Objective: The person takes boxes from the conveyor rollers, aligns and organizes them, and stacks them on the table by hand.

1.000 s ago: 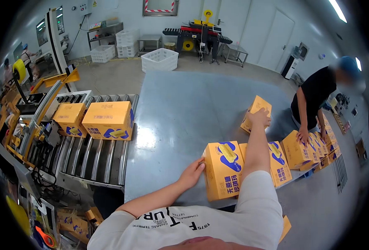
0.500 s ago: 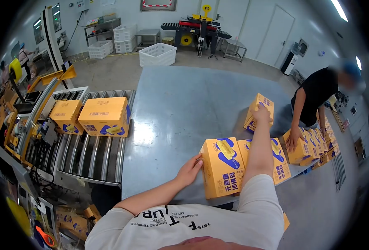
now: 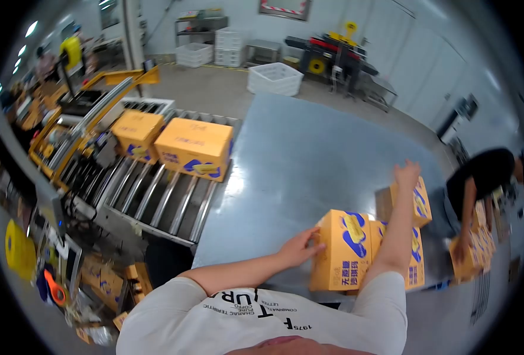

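Observation:
My left hand (image 3: pixel 300 247) rests against the left side of a yellow carton (image 3: pixel 340 251) with blue and white print, its fingers stretched along the edge and not wrapped round it. Beside it on the right stands a matching carton (image 3: pixel 416 260), partly covered by my right forearm. Further back, my right hand (image 3: pixel 407 173) is hooked over the far upper edge of a third yellow carton (image 3: pixel 421 204). My right wrist hides part of that carton. All three stand on the grey metal table (image 3: pixel 315 154).
Two yellow cartons (image 3: pixel 194 148) sit on the roller conveyor (image 3: pixel 155 198) to the left. At the right, a co-worker (image 3: pixel 481 177) in black reaches to a row of cartons (image 3: pixel 475 251). A white crate (image 3: pixel 275 80) stands behind the table.
The third carton has come nearer to the two front cartons, with my right hand at its far edge. My view has turned. The co-worker is bent lower over the row.

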Motion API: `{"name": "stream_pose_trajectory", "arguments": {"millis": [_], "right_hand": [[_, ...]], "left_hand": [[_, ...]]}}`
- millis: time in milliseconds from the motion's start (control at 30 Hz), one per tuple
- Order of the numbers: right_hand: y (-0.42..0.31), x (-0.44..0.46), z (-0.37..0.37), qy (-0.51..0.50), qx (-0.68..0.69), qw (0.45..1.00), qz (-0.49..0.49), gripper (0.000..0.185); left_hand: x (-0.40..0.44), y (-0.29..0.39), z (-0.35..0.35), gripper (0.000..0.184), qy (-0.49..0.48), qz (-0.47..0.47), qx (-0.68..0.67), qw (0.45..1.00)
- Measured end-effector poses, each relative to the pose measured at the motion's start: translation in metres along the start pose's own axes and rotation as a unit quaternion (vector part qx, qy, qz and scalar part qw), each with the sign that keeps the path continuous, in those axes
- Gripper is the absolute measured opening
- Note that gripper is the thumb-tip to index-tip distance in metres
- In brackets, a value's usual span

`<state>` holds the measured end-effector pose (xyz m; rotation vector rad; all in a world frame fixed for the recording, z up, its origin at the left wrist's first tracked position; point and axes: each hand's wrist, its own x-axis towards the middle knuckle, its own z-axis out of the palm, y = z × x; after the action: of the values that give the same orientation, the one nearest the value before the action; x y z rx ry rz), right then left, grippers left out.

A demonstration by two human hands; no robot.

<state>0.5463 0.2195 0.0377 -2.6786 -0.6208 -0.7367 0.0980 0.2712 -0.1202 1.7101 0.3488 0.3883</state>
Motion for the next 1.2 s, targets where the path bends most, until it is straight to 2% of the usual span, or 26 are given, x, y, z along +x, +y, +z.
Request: {"name": "stream_pose_trajectory", "arguments": {"millis": [67, 100, 133, 200, 233, 333, 367, 433, 467, 500, 567, 667, 767, 867, 967, 1067, 1167, 1200], "right_hand": [[-0.045, 0.016, -0.002, 0.019, 0.122, 0.986, -0.114, 0.057], [-0.082, -0.001, -0.035, -0.015, 0.181, 0.971, -0.158, 0.056], [-0.123, -0.026, -0.073, -0.048, 0.237, 0.95, -0.199, 0.055], [-0.198, -0.105, -0.133, -0.107, 0.289, 0.903, -0.3, 0.048], [-0.224, -0.14, -0.147, -0.151, 0.331, 0.857, -0.365, 0.05], [-0.278, -0.239, -0.172, -0.246, 0.252, 0.753, -0.556, 0.056], [-0.291, -0.263, -0.174, -0.257, 0.246, 0.713, -0.604, 0.057], [-0.311, -0.292, -0.171, -0.26, 0.27, 0.681, -0.629, 0.051], [-0.315, -0.299, -0.164, -0.263, 0.279, 0.667, -0.639, 0.048], [-0.32, -0.298, -0.153, -0.258, 0.293, 0.67, -0.632, 0.048], [-0.336, -0.287, -0.127, -0.248, 0.319, 0.677, -0.615, 0.047], [-0.334, -0.246, -0.114, -0.274, 0.349, 0.732, -0.517, 0.042], [-0.305, -0.217, -0.112, -0.39, 0.379, 0.779, -0.311, 0.038], [-0.262, -0.184, -0.086, -0.46, 0.437, 0.739, -0.227, 0.035], [-0.223, -0.164, -0.055, -0.417, 0.447, 0.768, -0.19, 0.032], [-0.197, -0.152, -0.011, -0.416, 0.492, 0.758, -0.097, 0.03], [-0.191, -0.129, 0.021, -0.42, 0.489, 0.745, -0.173, 0.03], [-0.191, -0.127, 0.02, -0.399, 0.471, 0.765, -0.184, 0.031]], "left_hand": [[0.0, 0.01, -0.006, 0.082, -0.008, 0.012, -0.014, 1.0], [0.0, 0.01, -0.004, 0.086, 0.0, 0.035, -0.034, 0.999], [0.001, 0.009, -0.001, 0.09, 0.005, 0.059, -0.053, 0.997], [0.01, -0.013, 0.009, 0.09, 0.018, 0.122, 0.02, 0.992], [0.015, -0.023, 0.014, 0.091, 0.02, 0.152, 0.058, 0.986], [0.021, -0.03, 0.017, 0.081, 0.011, 0.207, -0.028, 0.978], [0.019, -0.029, 0.013, 0.077, -0.026, 0.167, -0.047, 0.984], [0.004, -0.008, 0.012, 0.068, -0.107, 0.086, -0.088, 0.987], [-0.003, 0.003, 0.009, 0.066, -0.11, 0.085, -0.09, 0.986], [-0.011, 0.016, 0.004, 0.064, -0.114, 0.084, -0.093, 0.986], [-0.011, 0.003, 0.012, 0.072, -0.099, 0.185, -0.021, 0.978], [-0.016, 0.016, 0.006, 0.086, -0.156, 0.206, 0.08, 0.963], [-0.016, 0.001, 0.016, 0.097, -0.169, 0.245, 0.148, 0.943], [-0.013, -0.003, 0.012, 0.096, -0.185, 0.244, 0.14, 0.942], [-0.005, -0.009, 0.015, 0.091, -0.191, 0.248, 0.099, 0.945], [-0.005, -0.004, 0.012, 0.084, -0.19, 0.214, 0.093, 0.954], [-0.004, -0.003, 0.009, 0.073, -0.117, 0.12, 0.018, 0.986], [-0.002, -0.001, 0.005, 0.068, -0.093, 0.074, -0.002, 0.993]]}}
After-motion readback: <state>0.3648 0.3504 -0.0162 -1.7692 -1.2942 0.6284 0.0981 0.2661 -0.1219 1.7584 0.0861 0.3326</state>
